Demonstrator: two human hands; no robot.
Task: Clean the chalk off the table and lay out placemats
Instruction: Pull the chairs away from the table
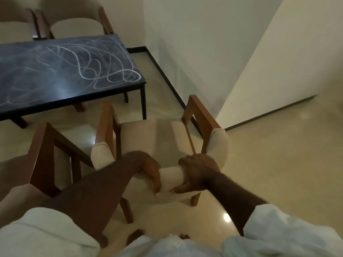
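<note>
— Pale walls [204, 43] and a glossy cream floor [278, 164], was that the room?

— Yes, a bare corner with a dark skirting line along the foot of the walls. The table [37, 89] stood at the far left, black-topped on thin dark legs, and white chalk scribbles [104, 71] looped over its right end, with fainter smears further left.

— And where were the hands?

— Both were on a wooden armchair [154, 134] near the middle, well apart from the table. The left hand [148, 167] came in from the near left on a bare, nearly straight forearm, its fingers hooked over the top of the padded backrest [171, 175]. The right hand [199, 171] gripped the same backrest just beside it, fingers wrapped over the top and the thumb tucked underneath.

— So neither hand was loose?

— No, both were closed round the cushion, with a short strip of it showing between them. Light sleeves [278, 229] were pushed up both forearms.

— What else was about?

— A second armchair [46, 145] stood just to the left of the held one, and two more chairs [74, 25] sat on the far side of the table.
</note>
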